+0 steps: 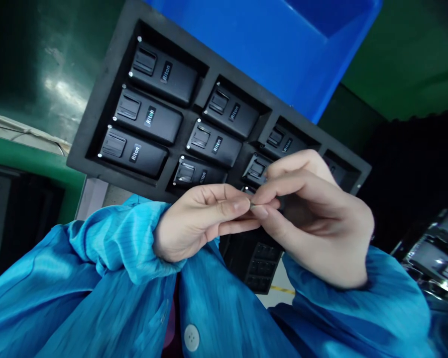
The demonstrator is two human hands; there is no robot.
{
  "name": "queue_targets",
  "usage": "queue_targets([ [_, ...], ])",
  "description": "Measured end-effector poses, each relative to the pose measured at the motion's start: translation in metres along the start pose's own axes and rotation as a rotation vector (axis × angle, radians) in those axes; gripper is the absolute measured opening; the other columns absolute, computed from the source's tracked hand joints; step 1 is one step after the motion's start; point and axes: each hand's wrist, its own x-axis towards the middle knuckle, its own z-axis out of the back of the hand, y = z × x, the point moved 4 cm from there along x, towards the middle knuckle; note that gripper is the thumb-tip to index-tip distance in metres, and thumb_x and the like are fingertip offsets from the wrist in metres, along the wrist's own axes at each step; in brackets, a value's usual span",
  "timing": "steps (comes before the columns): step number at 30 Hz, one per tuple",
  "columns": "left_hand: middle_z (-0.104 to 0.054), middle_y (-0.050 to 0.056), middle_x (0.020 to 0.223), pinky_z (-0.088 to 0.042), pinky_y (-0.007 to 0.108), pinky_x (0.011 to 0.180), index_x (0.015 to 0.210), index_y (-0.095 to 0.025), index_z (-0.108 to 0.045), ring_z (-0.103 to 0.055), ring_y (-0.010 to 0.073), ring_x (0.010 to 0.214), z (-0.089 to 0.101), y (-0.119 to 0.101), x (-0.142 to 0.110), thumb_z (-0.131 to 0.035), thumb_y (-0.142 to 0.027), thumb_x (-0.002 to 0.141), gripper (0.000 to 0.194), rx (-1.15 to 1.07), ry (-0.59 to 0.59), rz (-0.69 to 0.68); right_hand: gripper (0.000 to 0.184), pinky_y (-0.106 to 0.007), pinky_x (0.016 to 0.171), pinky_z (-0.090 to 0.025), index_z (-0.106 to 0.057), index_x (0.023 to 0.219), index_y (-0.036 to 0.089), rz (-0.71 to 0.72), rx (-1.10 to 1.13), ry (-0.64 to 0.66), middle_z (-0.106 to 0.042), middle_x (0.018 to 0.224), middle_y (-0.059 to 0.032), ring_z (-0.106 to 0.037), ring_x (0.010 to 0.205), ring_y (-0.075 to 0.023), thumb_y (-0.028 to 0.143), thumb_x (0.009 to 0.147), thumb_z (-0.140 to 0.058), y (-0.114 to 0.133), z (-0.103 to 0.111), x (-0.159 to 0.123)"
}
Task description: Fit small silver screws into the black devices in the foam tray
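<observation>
My left hand [209,214] and my right hand [313,214] meet over the near edge of a black foam tray [93,144]. Both are closed, thumbs against fingers, and their tips pinch one tiny item between them, too small and covered to name. Below and beyond them the tray's pockets hold several black boxy devices labelled "Riton" [149,117], each with a raised ribbed part at one end and small pale dots at its corners. My right hand hides part of the tray's right side.
A blue plastic bin [254,44] stands against the tray's far side. More black trays [261,263] sit lower down, below my hands. At the right edge are shiny clear-wrapped items [440,253]. The surface around is green [414,64].
</observation>
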Motion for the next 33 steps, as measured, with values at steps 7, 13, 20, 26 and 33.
queue_targets([
  [7,-0.076,0.001,0.086,-0.059,0.022,0.095,0.081,-0.013,-0.073,-0.074,0.0079,0.089,0.0,0.0,0.0,-0.079,-0.024,0.088,0.013,-0.07,-0.095,0.022,0.014,-0.041,0.07,-0.05,-0.064,0.087,0.027,0.089,-0.156,0.033,-0.055,0.089,-0.0041,-0.059,0.085,-0.0225,0.014,0.091,-0.067,0.013,0.01,0.0],
  [13,-0.076,0.002,0.091,-0.059,0.021,0.094,0.087,-0.014,-0.075,-0.073,0.0078,0.092,-0.003,0.003,0.0,-0.083,-0.023,0.084,0.012,-0.111,-0.058,0.059,0.015,-0.043,0.076,-0.051,-0.064,0.086,0.027,0.132,-0.204,0.087,-0.054,0.089,-0.0032,-0.059,0.084,-0.021,0.015,0.093,-0.068,0.021,0.021,0.003],
  [20,-0.077,0.005,0.098,-0.061,0.021,0.09,0.091,-0.015,-0.077,-0.074,0.0086,0.091,-0.004,0.007,-0.002,-0.086,-0.025,0.08,0.018,-0.088,-0.024,0.135,0.017,-0.031,0.059,-0.052,-0.066,0.084,0.029,0.008,0.137,0.225,-0.055,0.086,-0.0019,-0.059,0.082,-0.0185,0.014,0.09,-0.07,0.008,0.019,0.006],
  [26,-0.076,0.003,0.091,-0.06,0.022,0.093,0.088,-0.017,-0.076,-0.074,0.0078,0.091,-0.005,0.006,-0.002,-0.087,-0.027,0.079,0.017,-0.066,0.012,0.103,0.016,-0.026,0.056,-0.054,-0.064,0.079,0.026,-0.019,0.278,0.269,-0.053,0.08,-0.0006,-0.059,0.074,-0.0153,0.02,0.091,-0.073,0.008,0.015,0.012],
  [33,-0.074,0.001,0.086,-0.06,0.021,0.089,0.082,-0.015,-0.072,-0.073,0.0077,0.086,-0.005,0.006,-0.001,-0.087,-0.025,0.079,0.018,-0.087,-0.028,0.089,0.014,-0.029,0.06,-0.053,-0.064,0.084,0.026,0.054,0.063,0.152,-0.055,0.086,-0.0017,-0.06,0.078,-0.0164,0.017,0.09,-0.072,0.017,0.02,0.003],
])
